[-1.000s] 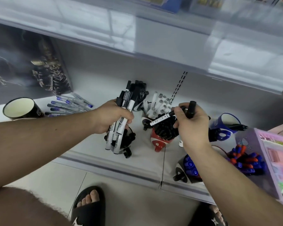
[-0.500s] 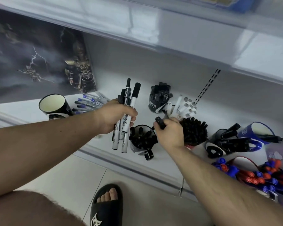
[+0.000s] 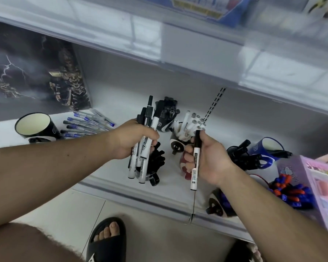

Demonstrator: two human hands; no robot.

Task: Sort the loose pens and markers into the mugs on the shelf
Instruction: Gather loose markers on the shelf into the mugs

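Note:
My left hand grips a bundle of white markers with black caps, held upright over a mug of black markers. My right hand holds a single white marker with a black cap upright above a red mug, which it partly hides. Behind stand a black mug of dark markers and a mug of white pens. Loose blue pens lie on the shelf beside a black mug that holds nothing.
To the right are a blue mug, a mug packed with black markers, a heap of red and blue pens and a pink box. A dark poster leans at the back left. An upper shelf overhangs.
My right hand has drawn back from the mugs and now holds one marker upright in front of the red mug. The left hand keeps its bundle in place.

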